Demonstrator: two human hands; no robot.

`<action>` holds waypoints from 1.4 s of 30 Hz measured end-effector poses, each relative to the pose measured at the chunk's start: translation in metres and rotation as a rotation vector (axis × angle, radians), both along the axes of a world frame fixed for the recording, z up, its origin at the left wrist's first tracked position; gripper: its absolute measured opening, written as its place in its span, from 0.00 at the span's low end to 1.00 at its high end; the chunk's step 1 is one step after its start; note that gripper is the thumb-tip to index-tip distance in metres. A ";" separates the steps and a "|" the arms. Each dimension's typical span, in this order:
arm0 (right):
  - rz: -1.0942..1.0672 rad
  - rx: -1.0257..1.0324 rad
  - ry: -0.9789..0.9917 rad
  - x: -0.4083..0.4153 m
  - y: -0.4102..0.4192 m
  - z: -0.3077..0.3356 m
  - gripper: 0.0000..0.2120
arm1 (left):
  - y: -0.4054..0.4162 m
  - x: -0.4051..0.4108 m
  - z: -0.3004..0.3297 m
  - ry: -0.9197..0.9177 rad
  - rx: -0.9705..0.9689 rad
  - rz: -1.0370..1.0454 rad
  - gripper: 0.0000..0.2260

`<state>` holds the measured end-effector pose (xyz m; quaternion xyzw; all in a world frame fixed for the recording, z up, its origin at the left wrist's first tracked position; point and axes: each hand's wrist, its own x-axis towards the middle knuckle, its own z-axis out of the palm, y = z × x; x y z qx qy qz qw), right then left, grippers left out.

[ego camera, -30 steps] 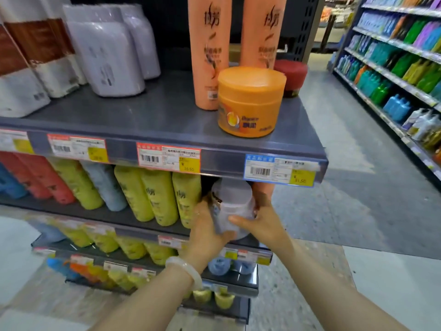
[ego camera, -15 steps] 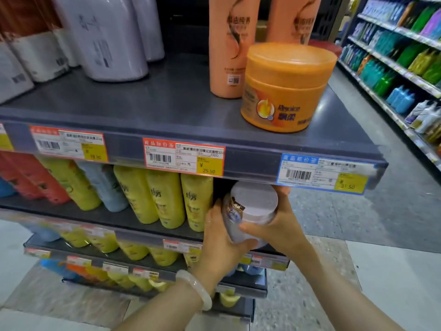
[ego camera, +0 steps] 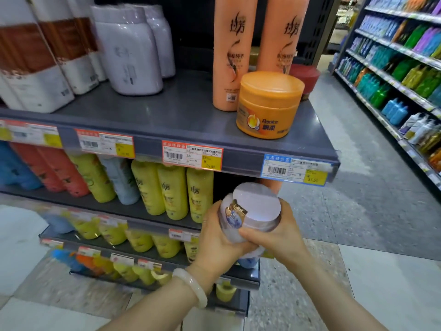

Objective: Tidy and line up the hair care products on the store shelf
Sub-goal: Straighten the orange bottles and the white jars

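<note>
Store aisle, grey shelf (ego camera: 167, 115), pale lilac jar (ego camera: 250, 211) tilted below its edge, cupped between left hand (ego camera: 214, 240) and right hand (ego camera: 279, 237), both grips curled round it

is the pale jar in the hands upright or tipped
Tipped: the pale jar leans, its round lid facing the camera, gripped by the left hand and right hand.

Hidden, cropped and blurred parts around the pale lilac jar (ego camera: 253, 211)

Its lower body is covered by the left hand (ego camera: 218, 237) and right hand (ego camera: 278, 237); above it, the two peach bottles (ego camera: 232, 56) lose their tops to the frame edge; price tags (ego camera: 33, 134) far left of it are unreadably blurred.
</note>
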<state>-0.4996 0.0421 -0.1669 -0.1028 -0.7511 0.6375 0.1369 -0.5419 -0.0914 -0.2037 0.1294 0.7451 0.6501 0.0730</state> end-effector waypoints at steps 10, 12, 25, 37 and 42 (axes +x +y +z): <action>0.172 0.067 -0.100 0.056 -0.067 0.048 0.39 | -0.079 0.087 0.048 -0.020 -0.077 0.221 0.39; 0.246 0.089 -0.068 0.053 -0.082 0.074 0.41 | -0.095 0.091 0.074 0.018 -0.053 0.295 0.39; 0.415 0.190 0.206 -0.067 -0.142 0.285 0.39 | -0.146 -0.009 0.264 0.367 0.066 0.504 0.37; 0.291 0.209 0.154 -0.171 -0.164 0.262 0.20 | -0.170 -0.146 0.237 0.255 -0.020 0.310 0.48; 0.177 0.295 0.056 -0.183 -0.166 0.240 0.42 | -0.181 -0.163 0.218 0.227 -0.009 0.207 0.47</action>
